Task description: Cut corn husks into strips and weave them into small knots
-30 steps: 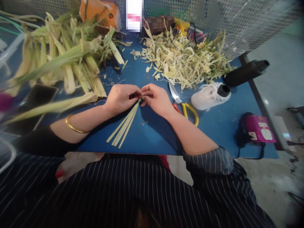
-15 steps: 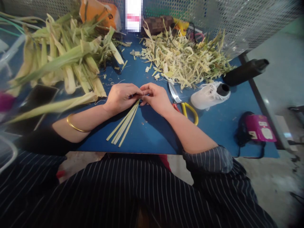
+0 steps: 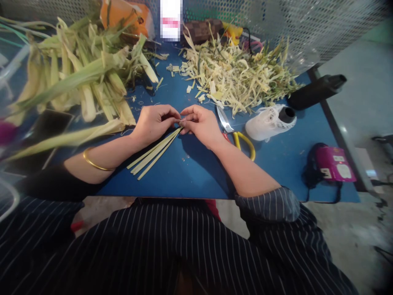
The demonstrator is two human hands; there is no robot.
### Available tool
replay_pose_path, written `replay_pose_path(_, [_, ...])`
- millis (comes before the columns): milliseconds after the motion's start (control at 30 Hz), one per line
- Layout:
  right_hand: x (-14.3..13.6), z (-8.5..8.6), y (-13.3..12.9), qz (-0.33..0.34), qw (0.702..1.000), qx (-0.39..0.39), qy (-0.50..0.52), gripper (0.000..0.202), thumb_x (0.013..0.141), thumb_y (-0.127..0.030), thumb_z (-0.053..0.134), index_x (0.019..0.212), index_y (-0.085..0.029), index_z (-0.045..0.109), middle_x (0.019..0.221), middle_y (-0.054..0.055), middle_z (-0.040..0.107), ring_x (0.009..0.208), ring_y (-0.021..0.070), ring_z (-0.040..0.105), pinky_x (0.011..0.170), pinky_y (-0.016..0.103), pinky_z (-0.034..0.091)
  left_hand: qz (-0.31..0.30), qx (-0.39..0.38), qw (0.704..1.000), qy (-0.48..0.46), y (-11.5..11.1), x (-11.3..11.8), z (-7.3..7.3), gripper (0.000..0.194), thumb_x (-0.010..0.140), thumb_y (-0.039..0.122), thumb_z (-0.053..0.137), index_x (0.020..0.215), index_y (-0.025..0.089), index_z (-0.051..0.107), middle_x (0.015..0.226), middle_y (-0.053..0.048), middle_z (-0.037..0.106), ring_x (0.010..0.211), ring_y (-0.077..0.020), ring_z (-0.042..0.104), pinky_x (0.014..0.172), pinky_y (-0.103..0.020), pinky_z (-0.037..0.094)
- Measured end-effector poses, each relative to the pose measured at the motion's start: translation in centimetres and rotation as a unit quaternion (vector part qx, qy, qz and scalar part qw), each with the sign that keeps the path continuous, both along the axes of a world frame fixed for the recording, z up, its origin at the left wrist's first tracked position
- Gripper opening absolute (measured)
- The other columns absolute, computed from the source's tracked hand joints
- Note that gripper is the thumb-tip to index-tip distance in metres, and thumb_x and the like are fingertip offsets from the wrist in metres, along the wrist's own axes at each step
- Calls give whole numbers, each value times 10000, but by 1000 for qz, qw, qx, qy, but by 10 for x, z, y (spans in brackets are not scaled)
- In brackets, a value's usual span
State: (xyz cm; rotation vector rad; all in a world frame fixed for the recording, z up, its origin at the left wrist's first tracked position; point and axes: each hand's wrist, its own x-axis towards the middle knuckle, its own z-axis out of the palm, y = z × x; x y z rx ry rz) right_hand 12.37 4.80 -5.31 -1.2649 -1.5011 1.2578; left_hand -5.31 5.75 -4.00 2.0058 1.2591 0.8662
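Observation:
A small fan of narrow pale-green corn husk strips [image 3: 155,155] slants down to the left over the blue table. Their upper ends meet in the fingertips of my right hand [image 3: 202,126], which is closed in a pinch. My left hand [image 3: 155,124] is closed too, thumb against forefinger, right at that gathered end. What sits between its fingertips is too small to make out. Scissors with yellow and red handles [image 3: 245,143] lie just right of my right wrist. Beyond them, a fine thread leads toward a white-wrapped cone [image 3: 264,125].
Long husks [image 3: 89,78] are heaped at the left, one lying near my left forearm. Shredded husk [image 3: 236,78] is piled at the back. A black cone [image 3: 316,92] and a purple box [image 3: 336,164] with a black strap stand near the right edge of the table [image 3: 276,172].
The strips' loose ends have swung left and slightly up. My left fingers have shifted a little left at the gathered end, while my right hand stays nearly in place.

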Motion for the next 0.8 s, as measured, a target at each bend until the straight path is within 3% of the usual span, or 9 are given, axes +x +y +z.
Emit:
replay_pose_path(233, [-1, 0, 1, -6, 1000, 7, 7, 189, 766, -101, 626, 932, -177, 577, 717, -30, 657, 546, 90, 659, 515, 198, 472, 7, -11, 1000, -25, 1, 1, -1, 145, 823, 253, 585, 835, 155, 690, 716, -18, 680, 622, -126, 604, 627, -244, 435])
replay_pose_path(433, [6, 6, 1, -7, 1000, 20, -12, 181, 739, -61, 642, 873, -172, 592, 677, -36, 655, 522, 97, 651, 532, 216, 504, 74, 90, 988, 102, 10, -6, -4, 116, 844, 260, 556, 794, 182, 626, 768, -39, 661, 742, -179, 581, 705, -305, 417])
replay_pose_path(567, [13, 14, -2, 28, 996, 7, -83, 176, 730, -69, 666, 874, -166, 636, 615, -21, 656, 527, 129, 659, 555, 250, 521, 109, 90, 975, 169, 14, -9, -7, 94, 851, 255, 535, 787, 197, 573, 820, -54, 653, 811, -212, 577, 741, -338, 405])
replay_pose_path(800, [15, 13, -2, 88, 987, -22, -132, 113, 742, -73, 608, 779, -145, 686, 652, 14, 673, 531, 123, 645, 554, 258, 500, 110, 67, 976, 176, 12, -7, -8, 110, 867, 281, 527, 787, 207, 540, 807, -47, 637, 790, -208, 565, 724, -336, 385])
